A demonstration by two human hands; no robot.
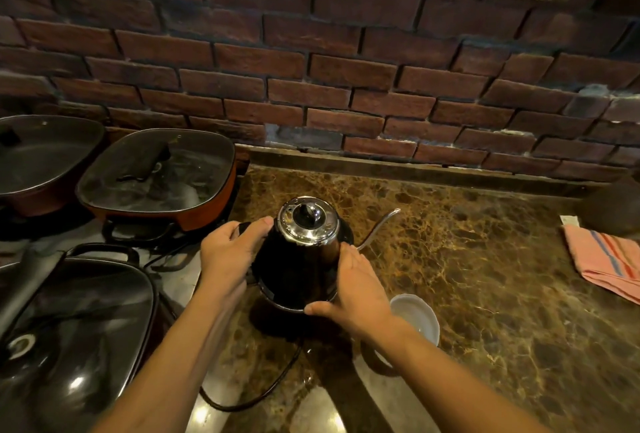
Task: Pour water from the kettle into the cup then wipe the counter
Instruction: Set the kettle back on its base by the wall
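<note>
A person's left hand (230, 247) wraps around the black handle (244, 226) of a dark gooseneck kettle (301, 259), thumb laid along the top toward the lid, while the right hand (353, 289) lies flat and open against the kettle's right flank, fingers spread up the body and thumb reaching down to the lower edge. The kettle stands upright on its round black base (277, 308) in the middle of a brown marble counter (485, 276). Its shiny metal lid (309, 220), topped by a dark knob, is closed, so what is inside cannot be told. The thin curved spout (381, 224) points away to the right, toward the wall. A black power cord (263, 387) loops from the base toward the near edge of the counter.

Just beside the base on the right, partly hidden behind the right wrist, sits a small white cup (417, 316); whether it holds water cannot be told. Well apart, at the far right edge of the counter, lies a crumpled pink striped cloth (606, 259).

To the left of the kettle, three lidded pans crowd a separate surface. The nearest red-sided square pan (159, 176) has a fogged glass lid, with pale contents dimly seen beneath. Another red pan (41, 159) behind it and a dark one (69, 328) in the near left corner are also covered, their contents unclear. A red brick wall (311, 69) runs along the back.
</note>
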